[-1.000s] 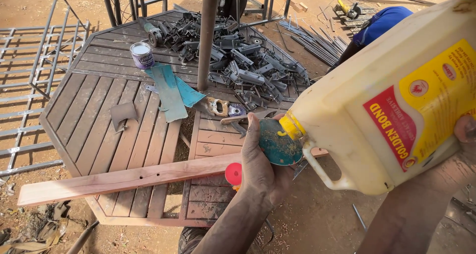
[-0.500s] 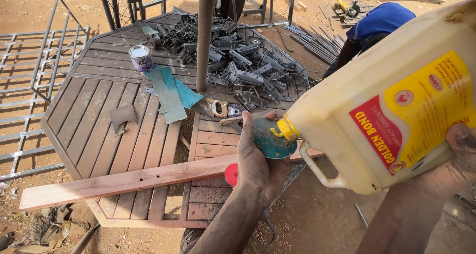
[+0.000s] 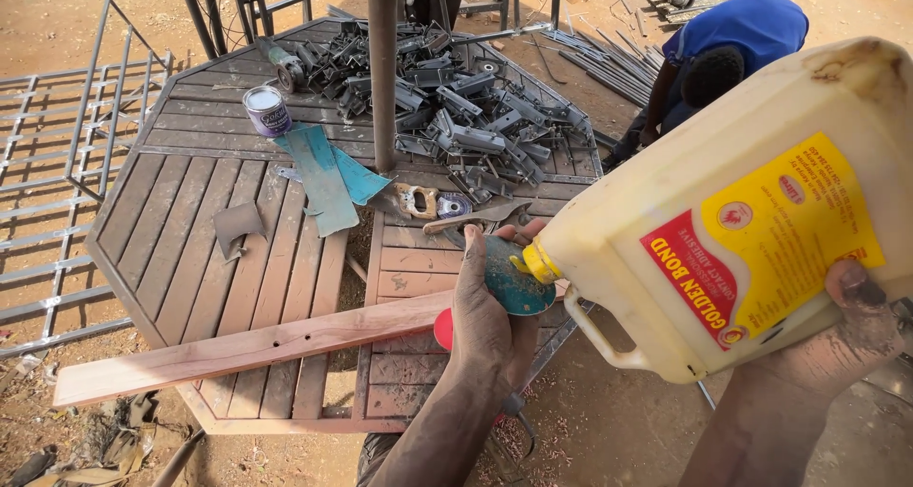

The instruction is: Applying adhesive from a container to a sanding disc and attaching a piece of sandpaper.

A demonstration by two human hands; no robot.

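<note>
Tilting over the wooden worktop (image 3: 190,249), a large cream jug (image 3: 723,221) with yellow-and-red label, its yellow spout (image 3: 539,262) touching a teal disc (image 3: 514,280). Right hand (image 3: 837,340): grip clamped on the jug's base. Left hand (image 3: 490,321): fingers closed around the disc. Long plank (image 3: 247,349) lies just below the left hand. Small tin (image 3: 267,110) and heap of metal brackets (image 3: 456,97) further back.

The jerrycan (image 3: 742,221) is cream-yellow with a yellow neck and a red-and-yellow label; the disc (image 3: 514,278) at its spout is teal. The worktop (image 3: 181,230) is brown-slatted, the plank (image 3: 247,349) pale reddish, the far person's shirt (image 3: 747,26) blue.
</note>
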